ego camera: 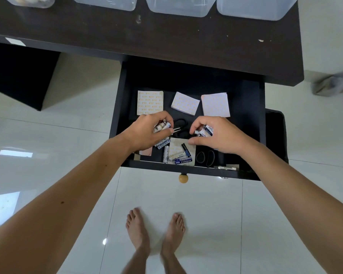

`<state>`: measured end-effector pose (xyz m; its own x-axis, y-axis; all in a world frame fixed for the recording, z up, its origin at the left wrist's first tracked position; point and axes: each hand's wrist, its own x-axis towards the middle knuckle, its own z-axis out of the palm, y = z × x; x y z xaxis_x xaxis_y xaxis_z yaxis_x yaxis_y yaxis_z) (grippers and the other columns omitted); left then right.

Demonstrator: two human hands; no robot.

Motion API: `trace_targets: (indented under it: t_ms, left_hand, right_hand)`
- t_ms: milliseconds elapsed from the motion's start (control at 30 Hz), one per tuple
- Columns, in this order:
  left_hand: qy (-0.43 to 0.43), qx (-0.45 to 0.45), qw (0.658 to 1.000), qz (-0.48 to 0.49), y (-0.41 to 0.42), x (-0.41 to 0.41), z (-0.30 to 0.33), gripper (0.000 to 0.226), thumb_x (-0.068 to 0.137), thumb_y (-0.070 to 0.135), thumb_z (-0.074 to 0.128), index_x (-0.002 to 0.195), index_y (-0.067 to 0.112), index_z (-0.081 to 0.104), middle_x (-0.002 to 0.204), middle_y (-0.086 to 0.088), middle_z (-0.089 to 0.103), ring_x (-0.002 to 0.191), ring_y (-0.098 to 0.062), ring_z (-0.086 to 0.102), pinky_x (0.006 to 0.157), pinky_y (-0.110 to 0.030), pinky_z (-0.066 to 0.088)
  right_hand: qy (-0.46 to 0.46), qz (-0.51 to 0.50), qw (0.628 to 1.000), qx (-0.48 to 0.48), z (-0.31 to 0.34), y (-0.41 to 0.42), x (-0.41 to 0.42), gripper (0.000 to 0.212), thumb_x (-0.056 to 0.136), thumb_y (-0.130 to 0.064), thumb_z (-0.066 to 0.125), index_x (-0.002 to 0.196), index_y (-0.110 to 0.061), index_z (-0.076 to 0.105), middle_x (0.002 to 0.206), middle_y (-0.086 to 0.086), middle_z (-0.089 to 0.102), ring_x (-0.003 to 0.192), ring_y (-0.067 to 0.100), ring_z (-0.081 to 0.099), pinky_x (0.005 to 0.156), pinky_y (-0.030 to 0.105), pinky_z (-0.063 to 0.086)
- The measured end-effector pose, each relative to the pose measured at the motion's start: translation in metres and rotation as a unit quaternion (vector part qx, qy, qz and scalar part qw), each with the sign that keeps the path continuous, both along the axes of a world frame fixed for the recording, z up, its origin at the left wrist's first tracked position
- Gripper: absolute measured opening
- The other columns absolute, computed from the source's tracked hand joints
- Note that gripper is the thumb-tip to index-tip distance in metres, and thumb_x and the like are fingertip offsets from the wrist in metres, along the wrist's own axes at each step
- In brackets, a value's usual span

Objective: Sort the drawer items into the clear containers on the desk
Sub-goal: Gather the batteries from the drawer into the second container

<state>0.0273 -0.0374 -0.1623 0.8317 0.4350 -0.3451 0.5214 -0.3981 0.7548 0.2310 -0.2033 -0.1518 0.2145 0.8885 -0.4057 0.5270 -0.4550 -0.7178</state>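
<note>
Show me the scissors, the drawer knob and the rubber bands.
scissors (pixel 179 123), head view, on a black handle loop.
drawer knob (pixel 183 178), head view, on its round top.
rubber bands (pixel 205 157), head view, between two black loops.

A single wide head view is aimed steeply down from above, close over the open drawer (pixel 186 123), with the tabletop (pixel 147 36) at the upper edge

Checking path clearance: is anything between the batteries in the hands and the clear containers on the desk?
Nothing visible blocks it. Left hand and right hand hold batteries above the open drawer; bare desk top leads to open containers.
</note>
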Motion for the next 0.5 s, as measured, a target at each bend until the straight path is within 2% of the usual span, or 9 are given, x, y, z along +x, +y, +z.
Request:
trace_targets:
  t_ms: [167,267,333,433,500]
  left_hand:
    - [0.021,0.014,0.999,-0.023,0.004,-0.002,-0.004,0.020,0.095,0.029,0.078,0.096,0.026,0.058,0.091,0.007,0.068,0.082,-0.009,0.070,0.060,-0.020,0.052]
    - [0.043,0.025,0.998,-0.042,0.006,-0.002,-0.008,0.022,0.091,0.027,0.082,0.089,0.028,0.059,0.095,0.007,0.067,0.088,-0.013,0.064,0.069,-0.024,0.046]
    - [0.050,0.007,0.998,-0.039,0.006,-0.001,-0.010,0.022,0.088,0.028,0.084,0.088,0.027,0.062,0.096,0.005,0.069,0.088,-0.012,0.064,0.071,-0.024,0.048]
    - [0.047,-0.001,0.998,-0.033,0.007,-0.001,-0.010,0.023,0.084,0.029,0.088,0.084,0.028,0.065,0.094,0.006,0.070,0.086,-0.010,0.064,0.072,-0.023,0.048]
    - [0.042,0.017,0.999,-0.024,0.008,0.000,-0.009,0.024,0.080,0.033,0.090,0.084,0.031,0.066,0.095,0.008,0.071,0.092,-0.009,0.064,0.075,-0.024,0.050]
  right_hand:
    - [0.015,-0.001,1.000,-0.006,-0.004,0.002,-0.005,0.021,0.087,-0.037,0.087,0.089,-0.029,0.068,0.077,-0.009,0.069,0.055,0.001,0.063,0.052,0.015,0.047]
    - [0.015,0.010,1.000,-0.006,-0.005,0.001,-0.005,0.010,0.093,-0.032,0.082,0.091,-0.030,0.072,0.077,-0.011,0.072,0.057,0.004,0.065,0.055,0.015,0.048]
    - [0.002,0.014,1.000,-0.014,-0.005,0.000,-0.006,0.009,0.093,-0.036,0.082,0.090,-0.031,0.075,0.080,-0.012,0.072,0.063,0.002,0.064,0.059,0.017,0.047]
    - [-0.020,0.013,0.999,-0.025,-0.007,0.000,-0.008,0.021,0.084,-0.044,0.088,0.082,-0.030,0.073,0.084,-0.010,0.071,0.072,0.006,0.061,0.062,0.023,0.046]
    - [-0.023,0.015,0.999,-0.034,-0.008,0.002,-0.009,0.026,0.079,-0.044,0.091,0.080,-0.027,0.071,0.084,-0.008,0.070,0.074,0.009,0.062,0.064,0.026,0.048]
